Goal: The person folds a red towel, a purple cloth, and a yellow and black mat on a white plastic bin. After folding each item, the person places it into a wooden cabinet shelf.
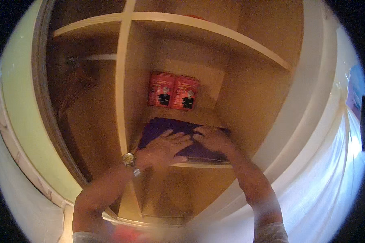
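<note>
A dark purple folded cloth (166, 125) lies flat on a wooden cupboard shelf (207, 115), close to its front edge. My left hand (168, 146) rests on the cloth's left part, palm down with the fingers stretched out. On that wrist is a gold-faced watch (128, 159). My right hand (213, 138) lies on the cloth's right part, its fingers pointing inward and a little bent. Both hands touch the top of the cloth and hold nothing.
Two red boxes (173, 91) stand side by side behind the cloth. A wooden upright (121, 81) divides this compartment from a darker one with a rail (101, 57) on the left. Another shelf (190, 20) runs above. A white curtain (328, 174) hangs at the right.
</note>
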`<state>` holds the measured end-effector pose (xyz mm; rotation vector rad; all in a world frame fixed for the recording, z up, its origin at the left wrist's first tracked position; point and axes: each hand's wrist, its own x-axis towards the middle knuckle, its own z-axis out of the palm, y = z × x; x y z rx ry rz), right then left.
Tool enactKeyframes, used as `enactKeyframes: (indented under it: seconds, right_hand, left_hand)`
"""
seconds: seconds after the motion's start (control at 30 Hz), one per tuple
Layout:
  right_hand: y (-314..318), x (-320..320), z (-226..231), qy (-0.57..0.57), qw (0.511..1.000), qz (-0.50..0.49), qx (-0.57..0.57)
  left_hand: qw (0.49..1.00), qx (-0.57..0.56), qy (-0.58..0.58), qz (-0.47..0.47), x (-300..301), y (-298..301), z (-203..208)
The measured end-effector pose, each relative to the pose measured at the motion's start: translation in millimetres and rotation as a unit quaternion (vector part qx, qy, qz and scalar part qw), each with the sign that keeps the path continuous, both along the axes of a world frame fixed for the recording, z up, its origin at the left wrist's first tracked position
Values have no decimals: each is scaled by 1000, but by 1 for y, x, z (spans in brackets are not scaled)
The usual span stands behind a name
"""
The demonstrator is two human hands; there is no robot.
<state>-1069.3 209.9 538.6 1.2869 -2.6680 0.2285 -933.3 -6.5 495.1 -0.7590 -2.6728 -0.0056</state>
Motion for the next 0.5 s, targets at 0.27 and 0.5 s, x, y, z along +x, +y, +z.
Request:
enactKeyframes:
  seconds: [0.27, 0.5]
  right_hand:
    - [-56, -87, 22, -169, 985, 13, -27]
    - [-74, -109, 17, -261, 965, 7, -35]
  left_hand:
    - [999, 13, -34, 1, 3, 14, 14]
    - [999, 21, -36, -12, -3, 17, 9]
